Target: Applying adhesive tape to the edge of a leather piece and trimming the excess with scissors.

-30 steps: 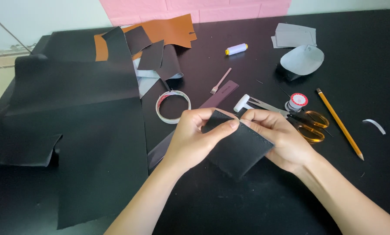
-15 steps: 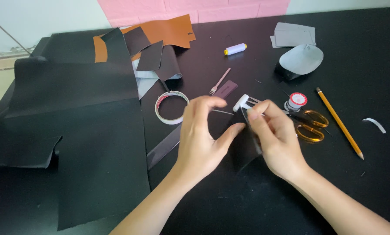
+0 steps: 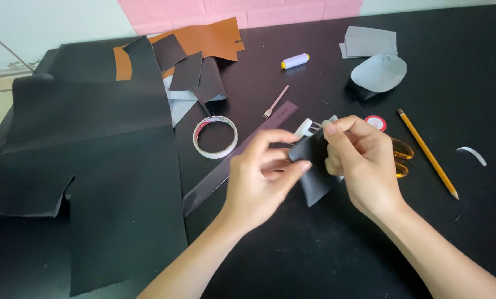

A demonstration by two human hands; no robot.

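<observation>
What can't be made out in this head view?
- Scissors: only the amber handles show; the right hand hides the blades.
- Small black piece: both hands grip it; its upper edge is behind the fingers of the right hand, its left corner behind the left hand.
- White tool: mostly behind the piece, kind unclear.
- Large black sheet: cut off by the bottom frame edge.

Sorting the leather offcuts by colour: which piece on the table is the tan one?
The orange-tan leather piece at the far edge by the pink wall. The other pieces near it are dark brown, black or grey, and it is partly covered by the large black sheet.
</observation>
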